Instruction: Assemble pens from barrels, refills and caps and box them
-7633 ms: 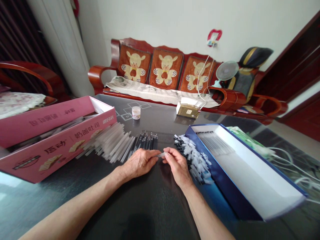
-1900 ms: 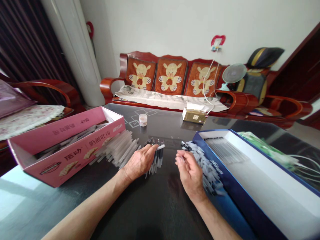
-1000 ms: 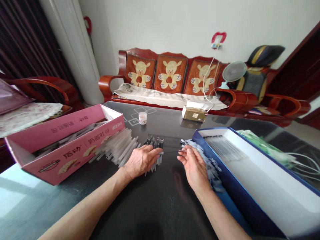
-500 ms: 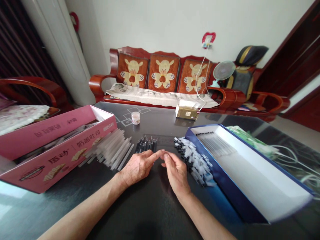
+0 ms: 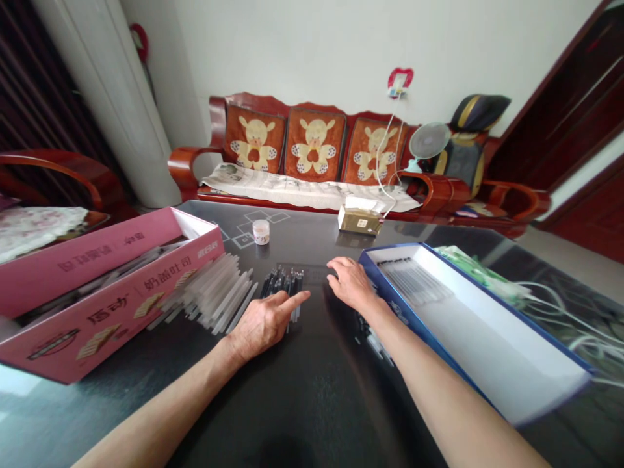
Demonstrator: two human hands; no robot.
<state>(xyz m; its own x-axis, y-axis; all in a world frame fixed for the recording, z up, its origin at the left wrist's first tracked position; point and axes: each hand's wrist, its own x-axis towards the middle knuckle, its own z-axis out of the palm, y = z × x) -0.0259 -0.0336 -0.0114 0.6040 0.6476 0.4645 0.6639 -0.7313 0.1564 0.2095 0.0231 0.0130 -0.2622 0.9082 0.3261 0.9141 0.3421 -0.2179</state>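
Observation:
My left hand (image 5: 266,322) lies low over a bundle of dark, thin rods with small tips (image 5: 284,281), which look like pen refills. Its index finger points out to the right; the other fingers curl under, and the thumb is hidden. My right hand (image 5: 351,283) reaches forward beside the blue box, fingers apart and slightly bent, with nothing seen in them. Beneath its wrist and forearm, a pile of small white and black tube-like pieces (image 5: 377,344) is mostly covered. Translucent white tubes (image 5: 217,292) lie stacked left of the refills.
A pink carton (image 5: 146,292) with contents stands at left. At right, the blue box (image 5: 487,351) holds a row of clear tubes (image 5: 414,279). A small jar (image 5: 261,232), a tissue box (image 5: 361,220), a green packet (image 5: 480,270) and white cables (image 5: 570,318) also occupy the dark table.
My right hand has left the left fingertip and swung right and forward, its forearm now over the small pieces. My left hand has stayed nearly in place. The view has shifted slightly.

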